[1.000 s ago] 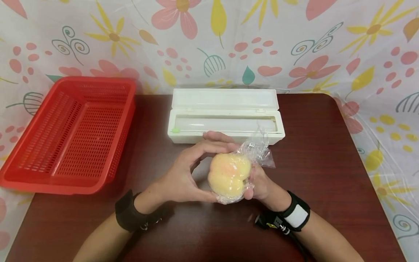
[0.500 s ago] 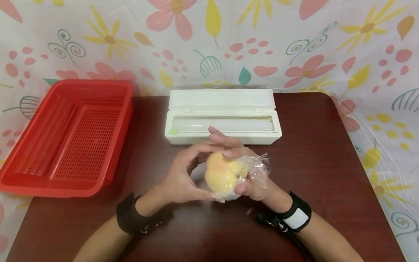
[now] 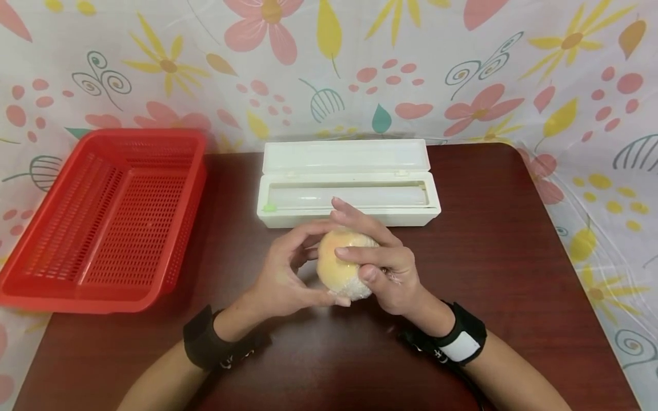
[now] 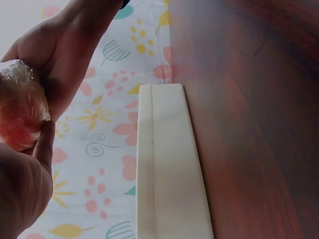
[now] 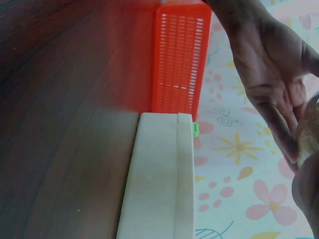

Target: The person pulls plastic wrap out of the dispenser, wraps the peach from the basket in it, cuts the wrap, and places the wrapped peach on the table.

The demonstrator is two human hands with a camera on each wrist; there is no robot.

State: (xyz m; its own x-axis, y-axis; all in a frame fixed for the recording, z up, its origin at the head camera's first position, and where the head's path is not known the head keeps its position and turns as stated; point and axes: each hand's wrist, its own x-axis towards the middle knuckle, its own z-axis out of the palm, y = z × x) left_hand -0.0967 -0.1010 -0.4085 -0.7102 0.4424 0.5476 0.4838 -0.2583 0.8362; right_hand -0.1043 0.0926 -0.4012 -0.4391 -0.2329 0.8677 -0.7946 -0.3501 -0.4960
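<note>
A round yellow fruit (image 3: pixel 331 260) with a pink blush, apple- or peach-like, is held above the table, wrapped in clear cling film (image 3: pixel 357 289). My left hand (image 3: pixel 288 274) grips it from the left, thumb below and fingers behind. From the right, my right hand (image 3: pixel 398 277) holds it with thumb and index finger on the film, its other fingers stretched over the top. The left wrist view shows the wrapped fruit (image 4: pixel 20 107) at its left edge. Only a sliver of the fruit (image 5: pixel 310 132) appears in the right wrist view.
Behind the hands stands a white cling film box (image 3: pixel 349 218), lid raised, with a film roll (image 3: pixel 308 196) inside. A red plastic basket (image 3: pixel 172 268) sits at the left of the dark wooden table (image 3: pixel 493 245). Floral cloth (image 3: pixel 205 34) hangs at the back.
The right fingers have come over the fruit, and the loose film tail at its right is now gathered under that hand. The fruit has turned and shifted slightly left.
</note>
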